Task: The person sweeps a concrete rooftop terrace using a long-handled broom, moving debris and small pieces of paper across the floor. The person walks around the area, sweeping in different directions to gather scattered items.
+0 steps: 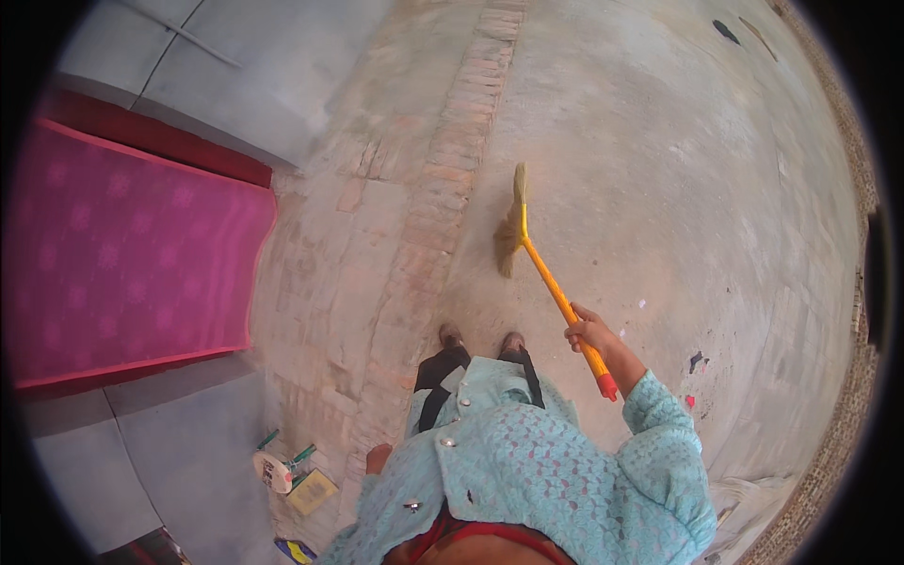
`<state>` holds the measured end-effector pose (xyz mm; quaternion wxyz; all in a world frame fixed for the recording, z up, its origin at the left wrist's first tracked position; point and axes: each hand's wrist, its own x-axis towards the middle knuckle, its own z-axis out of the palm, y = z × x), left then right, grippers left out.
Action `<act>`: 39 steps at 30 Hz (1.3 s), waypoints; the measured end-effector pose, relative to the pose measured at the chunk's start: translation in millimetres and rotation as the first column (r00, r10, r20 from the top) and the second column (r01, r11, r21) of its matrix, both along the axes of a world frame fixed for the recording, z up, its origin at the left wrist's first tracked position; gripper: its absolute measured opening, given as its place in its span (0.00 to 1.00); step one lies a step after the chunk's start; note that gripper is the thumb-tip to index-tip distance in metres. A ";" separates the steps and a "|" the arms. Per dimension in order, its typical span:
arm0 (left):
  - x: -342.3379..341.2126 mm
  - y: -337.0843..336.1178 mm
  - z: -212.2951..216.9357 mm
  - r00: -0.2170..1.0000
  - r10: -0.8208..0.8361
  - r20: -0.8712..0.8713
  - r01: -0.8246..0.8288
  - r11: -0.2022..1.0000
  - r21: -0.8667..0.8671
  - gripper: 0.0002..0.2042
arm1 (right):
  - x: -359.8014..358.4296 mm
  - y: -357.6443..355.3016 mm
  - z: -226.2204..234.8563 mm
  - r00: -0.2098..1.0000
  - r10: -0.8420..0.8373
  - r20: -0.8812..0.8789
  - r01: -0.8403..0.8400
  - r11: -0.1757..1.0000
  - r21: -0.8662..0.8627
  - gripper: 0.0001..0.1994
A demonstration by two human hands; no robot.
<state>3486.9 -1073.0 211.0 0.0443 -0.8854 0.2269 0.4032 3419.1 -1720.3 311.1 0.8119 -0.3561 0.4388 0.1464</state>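
My right hand point(590, 331) wraps a yellow-handled straw broom point(548, 274) slanting forward-left; whether the farther left hand point(379, 459) is spread or holding, I cannot tell.

Likely home yard: pink curtain point(141, 254), brick paving point(459, 141).

Yellow-handled broom point(547, 277), red-ended, slanting, straw-coloured bristles point(508, 243) foremost

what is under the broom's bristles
Grey floor shows around the broom's bristles; the patch directly beneath them is covered, so anything there cannot be seen.
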 end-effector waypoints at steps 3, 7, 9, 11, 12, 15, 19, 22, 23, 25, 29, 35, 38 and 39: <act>32.8 -23.3 -9.4 0.997 -0.070 -0.040 0.067 0.994 -0.084 0.11 | 20.0 12.6 13.9 0.980 -0.194 0.050 0.182 0.966 0.184 0.39; 84.3 -75.1 -44.2 0.991 -0.106 -0.078 0.092 0.982 -0.167 0.10 | 53.2 20.2 -7.0 0.939 -0.337 0.067 0.268 0.840 0.472 0.37; 131.0 -106.8 -79.7 0.795 0.413 -0.445 -0.503 0.858 -0.103 0.10 | 70.8 8.4 -23.6 0.947 -0.321 0.025 0.275 0.846 0.457 0.35; 180.6 -139.6 -89.8 0.515 0.667 -0.538 -0.796 0.605 -0.012 0.11 | 91.4 -1.0 -39.7 0.965 -0.263 -0.013 0.245 0.876 0.417 0.34; 206.4 -182.5 -49.2 0.464 0.708 -0.532 -0.851 0.524 -0.045 0.12 | 103.6 -6.4 -40.9 0.963 -0.267 -0.038 0.262 0.895 0.361 0.34; 275.2 -250.9 -0.2 0.404 0.689 -0.602 -0.908 0.382 -0.173 0.13 | 125.3 -26.3 -29.2 0.944 -0.313 -0.102 0.326 0.933 0.155 0.35; 328.9 -291.7 5.8 0.450 0.621 -0.642 -0.884 0.411 -0.221 0.15 | 140.7 -55.5 -33.9 0.929 -0.314 -0.194 0.283 0.944 -0.170 0.37; 346.5 -298.8 5.8 0.486 0.631 -0.605 -0.852 0.497 -0.165 0.14 | 136.6 -52.2 -26.6 0.940 -0.317 -0.129 0.279 0.928 -0.248 0.38; 351.4 -299.5 2.2 0.503 0.635 -0.586 -0.835 0.533 -0.138 0.14 | 133.6 -48.3 -20.5 0.939 -0.329 -0.095 0.298 0.922 -0.247 0.38; 354.7 -291.6 -7.1 0.533 0.655 -0.536 -0.800 0.597 -0.065 0.14 | 128.3 -29.6 2.7 0.937 -0.348 -0.039 0.331 0.916 -0.226 0.37; 359.7 -311.5 1.6 0.579 0.670 -0.465 -0.739 0.672 0.047 0.15 | 93.6 4.8 13.5 0.890 -0.456 0.013 0.456 0.890 -0.012 0.38; 370.5 -381.7 27.5 0.627 0.612 -0.483 -0.701 0.713 -0.007 0.16 | 49.4 1.8 -16.1 0.882 -0.444 -0.157 0.443 0.896 -0.039 0.41; 374.2 -416.6 33.2 0.667 0.549 -0.503 -0.668 0.740 -0.078 0.16 | 28.0 -34.2 -24.6 0.840 -0.513 -0.178 0.515 0.857 -0.038 0.40; 373.9 -426.6 36.2 0.683 0.522 -0.511 -0.652 0.751 -0.105 0.16 | 22.6 -47.6 -25.1 0.820 -0.544 -0.179 0.547 0.836 -0.034 0.40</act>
